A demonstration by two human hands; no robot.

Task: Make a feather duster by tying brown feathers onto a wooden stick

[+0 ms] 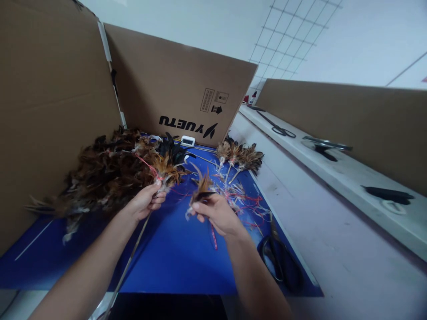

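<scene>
My left hand [149,201] is closed around the top of a thin stick [133,251], just below a bunch of brown and black feathers [166,168]. Pink-red string [147,164] is wound at the base of that bunch and trails to the upper left. The stick slants down past the table's front edge. To the right, my right hand [213,211] pinches a small tuft of brown feathers [202,184], its pale quill ends pointing down left. The tuft is apart from the bunch on the stick. A pink strip [214,237] lies below my right hand.
A big heap of brown feathers [106,171] covers the left of the blue table [180,262]. Finished-looking feather bunches on sticks [247,160] lie at the back right. Black scissors [276,258] rest near the right edge. Cardboard [173,80] walls the back and left. A ledge [333,178] holds tools.
</scene>
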